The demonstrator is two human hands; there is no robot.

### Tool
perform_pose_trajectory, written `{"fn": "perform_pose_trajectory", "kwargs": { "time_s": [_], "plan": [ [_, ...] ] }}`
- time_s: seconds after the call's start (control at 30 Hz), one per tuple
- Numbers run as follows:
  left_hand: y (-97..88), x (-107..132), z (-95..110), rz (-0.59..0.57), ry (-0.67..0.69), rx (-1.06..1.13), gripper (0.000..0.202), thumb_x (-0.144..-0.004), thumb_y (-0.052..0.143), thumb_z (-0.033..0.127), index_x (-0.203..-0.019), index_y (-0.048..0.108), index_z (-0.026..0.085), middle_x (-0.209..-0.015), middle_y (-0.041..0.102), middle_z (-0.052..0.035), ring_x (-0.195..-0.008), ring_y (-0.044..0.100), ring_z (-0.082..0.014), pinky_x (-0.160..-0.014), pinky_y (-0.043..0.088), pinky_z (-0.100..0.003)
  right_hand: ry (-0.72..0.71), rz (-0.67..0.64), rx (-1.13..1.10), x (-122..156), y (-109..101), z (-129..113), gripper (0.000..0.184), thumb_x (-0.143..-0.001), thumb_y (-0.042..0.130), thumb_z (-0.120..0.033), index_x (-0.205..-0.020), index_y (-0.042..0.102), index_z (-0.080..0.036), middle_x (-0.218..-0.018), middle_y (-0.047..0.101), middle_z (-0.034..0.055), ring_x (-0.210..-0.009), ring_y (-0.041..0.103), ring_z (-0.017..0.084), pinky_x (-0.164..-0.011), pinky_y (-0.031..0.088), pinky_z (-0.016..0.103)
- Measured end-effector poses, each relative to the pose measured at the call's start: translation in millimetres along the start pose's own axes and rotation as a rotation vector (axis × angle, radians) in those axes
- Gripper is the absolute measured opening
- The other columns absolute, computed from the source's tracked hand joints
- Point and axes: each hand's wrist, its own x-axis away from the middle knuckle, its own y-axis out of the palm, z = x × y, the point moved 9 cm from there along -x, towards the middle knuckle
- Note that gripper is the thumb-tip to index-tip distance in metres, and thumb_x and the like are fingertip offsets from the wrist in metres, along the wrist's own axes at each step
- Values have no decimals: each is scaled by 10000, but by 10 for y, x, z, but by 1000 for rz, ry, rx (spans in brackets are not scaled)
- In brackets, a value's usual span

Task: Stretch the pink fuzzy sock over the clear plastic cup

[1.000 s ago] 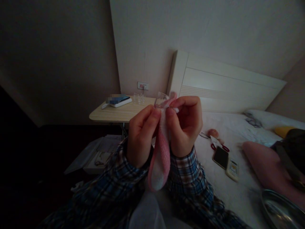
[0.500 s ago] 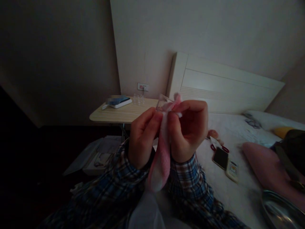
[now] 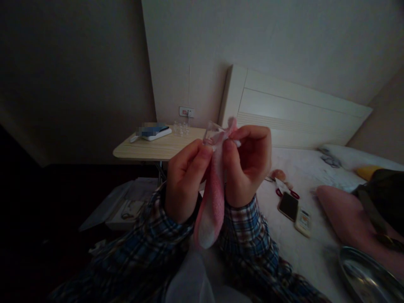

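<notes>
In front of my chest, my left hand (image 3: pixel 186 181) pinches a small clear glass (image 3: pixel 211 130) between thumb and fingers. A pink and white cloth (image 3: pixel 215 202) reaches up to the glass's mouth, and its long end hangs down between my wrists. My right hand (image 3: pixel 248 166) is closed on the upper part of this cloth, thumb against curled fingers, right beside the glass. How far the cloth goes inside the glass is hard to make out. Several similar clear glasses (image 3: pixel 181 128) stand on the wooden table beyond my hands.
The folding table (image 3: pixel 139 150) also bears a white box with a dark item (image 3: pixel 156 133). An open box (image 3: pixel 126 210) lies on the floor. On the bed (image 3: pixel 274 244) are red-handled scissors (image 3: pixel 294 194), a phone (image 3: pixel 288 206), a pink pillow (image 3: pixel 337 210) and a metal tray (image 3: pixel 347 261).
Both hands keep their grip on the glass and cloth, with only slight shifts of the fingers. The view has turned a little, so the surroundings sit slightly further left and higher.
</notes>
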Motion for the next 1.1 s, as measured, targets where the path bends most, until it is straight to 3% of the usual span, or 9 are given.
{"fn": "perform_pose_trajectory", "kwargs": {
  "time_s": [0.17,0.3,0.47,0.63,0.77,1.1],
  "plan": [
    [-15,11,10,16,19,-19,241,-809,494,334,-622,511,183,-559,464,-1,-481,445,-95,-377,366,-225,-60,-22,-15,24,45,-72,129,-759,492,-151,-859,459,-225,-739,507,-29,-551,482,80,-468,425,232],
    [-9,7,-7,25,-5,-52,252,-811,495,326,-602,499,186,-540,435,6,-481,437,-92,-383,360,-223,19,16,-14,24,8,12,97,-768,466,-136,-833,454,-207,-715,482,-35,-532,468,69,-465,419,218],
    [-29,6,12,45,21,-78,251,-806,495,360,-624,534,192,-570,486,-10,-556,500,-123,-454,408,-253,-20,-57,6,35,61,-24,124,-768,495,-174,-857,443,-245,-744,521,-27,-604,517,92,-520,466,224],
    [-26,13,-4,37,3,-83,251,-808,500,338,-607,535,192,-561,493,-5,-524,496,-114,-437,388,-256,40,-18,11,34,12,46,76,-792,456,-184,-846,438,-234,-718,490,-25,-576,505,96,-491,451,241],
    [-30,9,-10,44,4,-85,233,-806,500,354,-644,559,197,-577,524,-13,-573,531,-133,-455,417,-259,0,-63,37,35,42,1,96,-785,475,-216,-858,431,-262,-740,521,-15,-610,520,115,-504,460,253],
    [-29,28,-58,26,-21,-60,232,-792,513,377,-652,556,197,-601,552,-18,-595,561,-148,-488,452,-270,-21,-18,-89,34,38,-31,135,-765,482,-133,-860,456,-227,-738,499,-26,-553,475,72,-444,412,219]
  ]
}}
